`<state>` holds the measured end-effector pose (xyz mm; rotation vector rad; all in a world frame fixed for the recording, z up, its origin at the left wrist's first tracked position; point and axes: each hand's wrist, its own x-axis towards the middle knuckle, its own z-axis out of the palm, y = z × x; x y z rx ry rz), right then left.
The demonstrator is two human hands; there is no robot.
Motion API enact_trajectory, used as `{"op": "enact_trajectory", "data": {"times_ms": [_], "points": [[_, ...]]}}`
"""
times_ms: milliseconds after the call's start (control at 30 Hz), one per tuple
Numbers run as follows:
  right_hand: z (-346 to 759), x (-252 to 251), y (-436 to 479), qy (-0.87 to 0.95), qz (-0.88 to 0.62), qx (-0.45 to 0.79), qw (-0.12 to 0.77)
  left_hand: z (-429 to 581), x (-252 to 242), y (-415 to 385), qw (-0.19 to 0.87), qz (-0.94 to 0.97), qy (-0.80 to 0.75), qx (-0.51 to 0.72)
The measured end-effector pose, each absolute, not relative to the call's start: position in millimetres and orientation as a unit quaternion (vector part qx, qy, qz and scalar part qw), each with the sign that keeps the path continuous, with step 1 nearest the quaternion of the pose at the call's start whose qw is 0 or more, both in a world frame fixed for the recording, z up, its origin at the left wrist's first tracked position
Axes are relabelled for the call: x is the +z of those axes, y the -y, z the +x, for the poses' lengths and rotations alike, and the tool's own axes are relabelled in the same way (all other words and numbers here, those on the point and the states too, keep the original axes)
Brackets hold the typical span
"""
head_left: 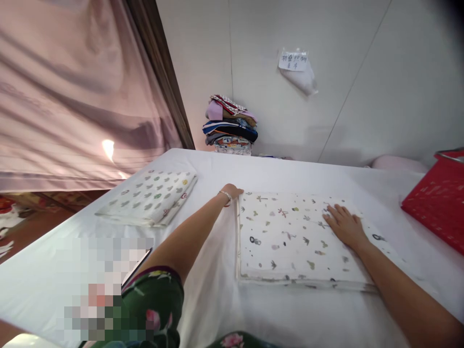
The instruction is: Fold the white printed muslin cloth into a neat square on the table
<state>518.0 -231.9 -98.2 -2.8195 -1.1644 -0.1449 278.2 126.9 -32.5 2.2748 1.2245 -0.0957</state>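
A folded white cloth with small plant and animal prints lies flat on a white-covered table. My left hand, with a bracelet at the wrist, is at the cloth's far left corner. Its fingers are curled closed on that corner, though partly hidden. Toward the cloth's right side my right hand rests palm down, fingers spread flat on the fabric. Part of the cloth's right side runs under my right forearm.
Another folded printed cloth lies at the table's left. Behind the far edge stands a stack of folded fabrics against the wall. A red bag sits at the right edge. A pink curtain hangs at left. A blurred patch covers the near left.
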Motion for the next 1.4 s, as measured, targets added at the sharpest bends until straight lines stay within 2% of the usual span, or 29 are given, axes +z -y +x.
{"op": "enact_trajectory", "data": {"times_ms": [367,567,667,800,933,1067,1267,1400], "points": [[517.3,-97.3,231.4,0.390,-0.918,-0.039,0.058,263.1,-32.6,-121.8,0.241,0.840,-0.486,-0.007],[513.6,-84.3,227.6,0.380,-0.923,0.008,0.055,264.6,-17.0,-110.1,0.165,0.874,-0.458,-0.003],[511.9,-68.6,221.4,0.376,-0.924,0.044,0.062,270.4,-13.9,-100.0,0.083,0.912,-0.395,0.068],[516.0,-51.6,205.4,0.411,-0.910,0.017,0.060,278.3,-31.6,-77.1,0.013,0.967,-0.220,0.127],[533.7,-52.3,195.6,0.408,-0.911,0.032,0.053,280.4,-57.9,-61.8,0.040,0.978,-0.202,0.044],[554.1,-60.1,198.3,0.365,-0.925,0.081,0.061,280.4,-66.7,-65.2,0.066,0.976,-0.207,0.026],[585.4,-52.6,205.7,0.341,-0.933,0.073,0.090,287.0,-51.2,-88.1,0.077,0.964,-0.253,0.033],[609.2,-45.8,204.4,0.347,-0.929,0.101,0.084,296.2,-32.7,-109.7,0.102,0.937,-0.333,-0.032]]}}
